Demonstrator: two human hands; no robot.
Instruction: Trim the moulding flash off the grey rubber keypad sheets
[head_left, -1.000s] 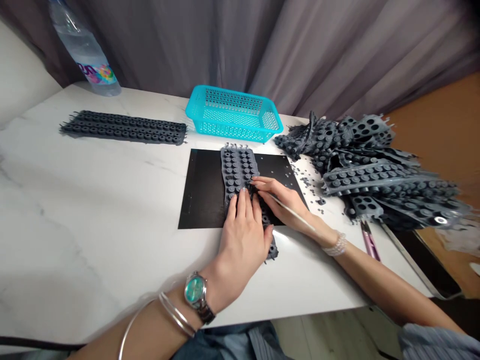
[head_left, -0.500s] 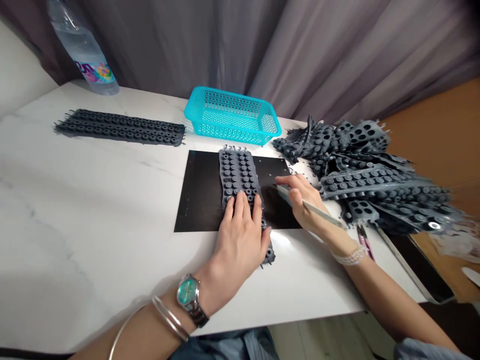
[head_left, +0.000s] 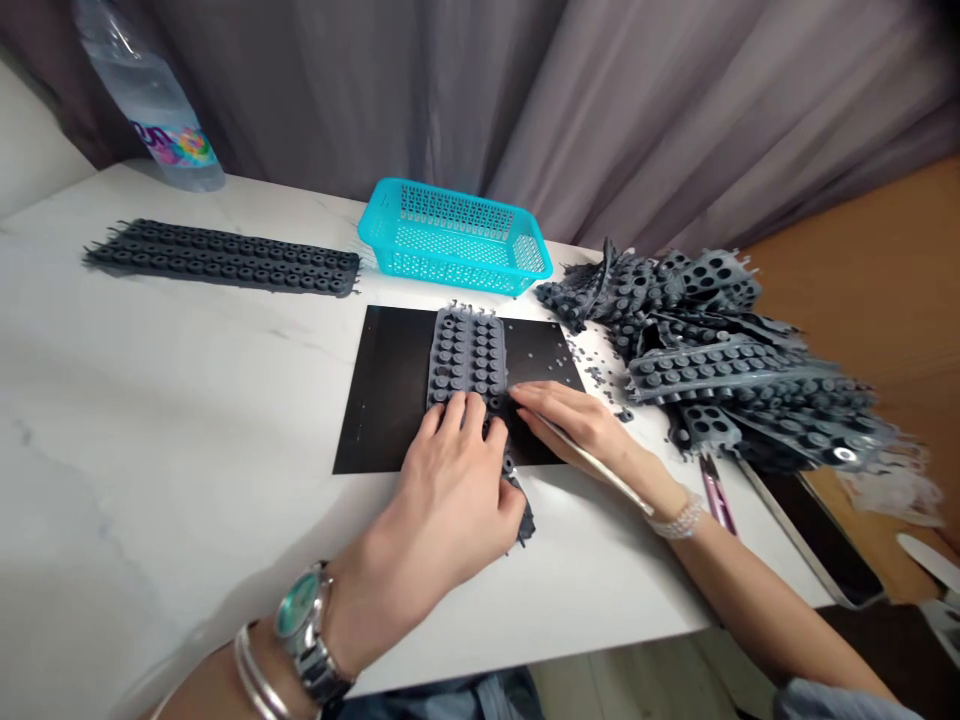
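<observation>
A grey rubber strip (head_left: 469, 352) with rows of round, hollow studs lies lengthwise over a black mat (head_left: 386, 400). My left hand (head_left: 457, 480) rests on its near part, fingers bent over the studs and thumb along the right edge, holding it down. That hand hides the middle of the strip; its near end shows past the thumb. In my right hand (head_left: 581, 430) is a slim, pale, stick-like tool (head_left: 600, 465), its back end pointing toward the wrist. The right fingertips are at the strip's right edge, and the tool's tip is hidden there.
A turquoise basket (head_left: 457, 265) stands behind the mat. Another studded strip (head_left: 232, 258) lies left, near a water bottle (head_left: 161, 120). Rubber strips are heaped (head_left: 720, 365) at right, with small grey bits scattered beside them. Pink-handled snips (head_left: 718, 497) and a phone-like dark slab (head_left: 817, 530) lie nearer.
My right hand has moved left and down with the tool, up to the strip's edge. My left fingers have bent more over the strip. The view has shifted slightly.
</observation>
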